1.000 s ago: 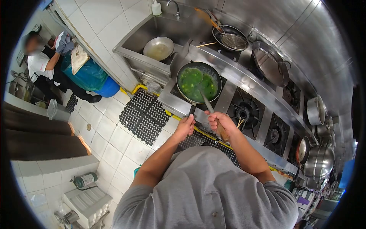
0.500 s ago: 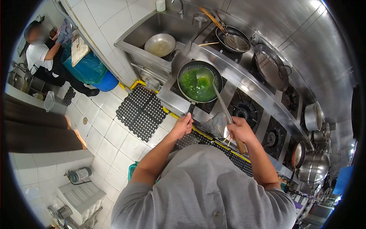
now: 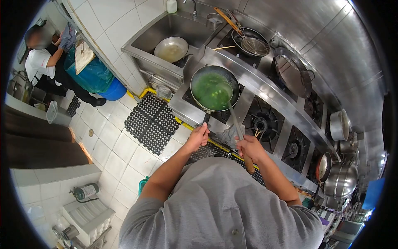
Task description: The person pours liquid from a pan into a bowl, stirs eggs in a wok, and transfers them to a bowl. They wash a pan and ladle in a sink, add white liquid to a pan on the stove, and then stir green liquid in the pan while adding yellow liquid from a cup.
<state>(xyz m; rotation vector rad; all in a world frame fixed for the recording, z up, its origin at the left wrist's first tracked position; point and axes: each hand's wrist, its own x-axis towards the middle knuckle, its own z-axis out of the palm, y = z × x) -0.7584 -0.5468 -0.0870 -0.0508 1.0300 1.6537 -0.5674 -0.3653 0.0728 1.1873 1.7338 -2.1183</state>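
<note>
A black frying pan (image 3: pixel 237 94) with green liquid (image 3: pixel 209 92) and small green pieces in it sits on the stove's near left burner. My left hand (image 3: pixel 198 137) is closed round the pan's black handle. In my right hand (image 3: pixel 250 148) is the long handle of a metal ladle (image 3: pixel 224 91), its wooden end sticking out below my fingers. The ladle's bowl lies in the liquid at the right of the pan. A grey cloth (image 3: pixel 227 136) is on the stove edge between my hands, and thin wooden sticks (image 3: pixel 258 133) show just beyond my right hand.
Open burners (image 3: pixel 262 122) line the stove to the right. Behind are a pan with a strainer (image 3: pixel 255 45) and a large wok (image 3: pixel 293 74). A sink (image 3: pixel 145 39) holding a metal pan (image 3: pixel 171 49) stands left. A person (image 3: pixel 41 62) is by a blue bin (image 3: pixel 114 90).
My right hand has moved left, and the ladle's bowl has shifted lower and right within the pan. The liquid looks more evenly spread. My left hand stays on the handle.
</note>
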